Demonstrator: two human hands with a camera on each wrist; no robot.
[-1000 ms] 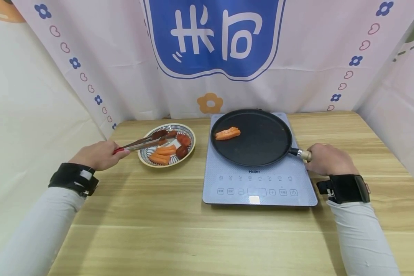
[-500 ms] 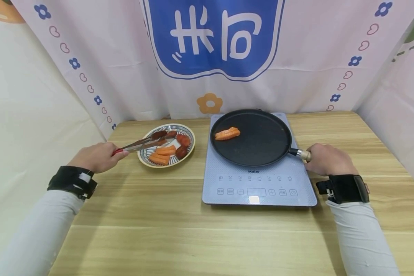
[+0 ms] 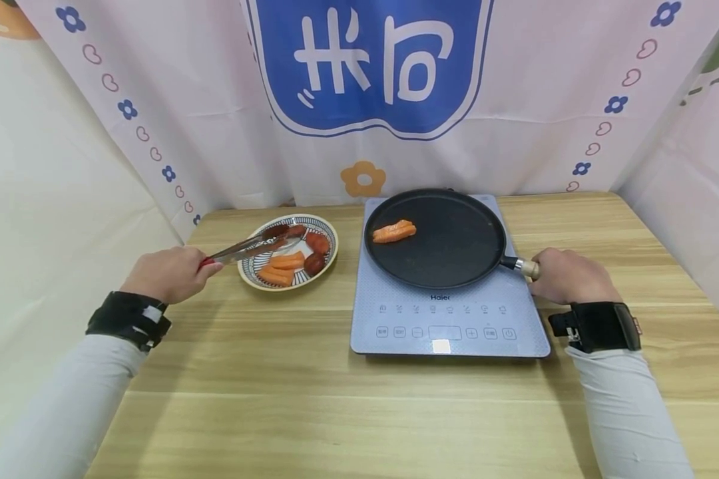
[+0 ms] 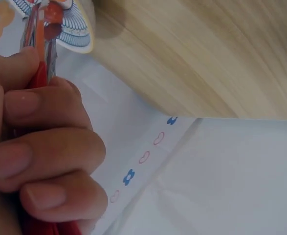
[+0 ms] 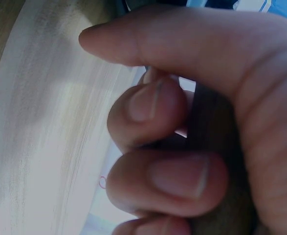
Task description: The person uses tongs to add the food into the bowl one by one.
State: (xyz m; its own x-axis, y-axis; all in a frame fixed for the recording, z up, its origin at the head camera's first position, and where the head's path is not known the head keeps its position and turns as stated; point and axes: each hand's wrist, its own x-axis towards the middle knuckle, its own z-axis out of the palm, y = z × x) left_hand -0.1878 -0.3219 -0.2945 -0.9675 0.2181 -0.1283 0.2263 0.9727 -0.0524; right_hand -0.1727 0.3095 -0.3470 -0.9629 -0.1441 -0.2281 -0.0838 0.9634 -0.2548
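My left hand (image 3: 170,274) grips metal tongs (image 3: 239,251) with red handles, its fingers curled round them in the left wrist view. The tongs' far ends reach over a patterned plate (image 3: 334,251) with a pale rim. On it lie orange strips that look like salmon (image 3: 277,271) and reddish-brown rounded pieces (image 3: 314,264). My right hand (image 3: 575,276) holds the wooden handle (image 3: 530,269) of a flat black pan (image 3: 449,246). One orange salmon-like piece (image 3: 394,231) sits at the pan's left side. Most of the handle is hidden by the hand.
Under the pan is a pale blue-grey induction cooker (image 3: 455,319) with a touch panel at its front. Plate and cooker stand on a wooden table (image 3: 335,412). A white printed cloth (image 3: 228,133) hangs close behind, with pale cloth at both sides.
The left wrist and tongs have turned slightly, the tongs' ends staying over the plate. The right hand, the pan and the piece in it have stayed in place.
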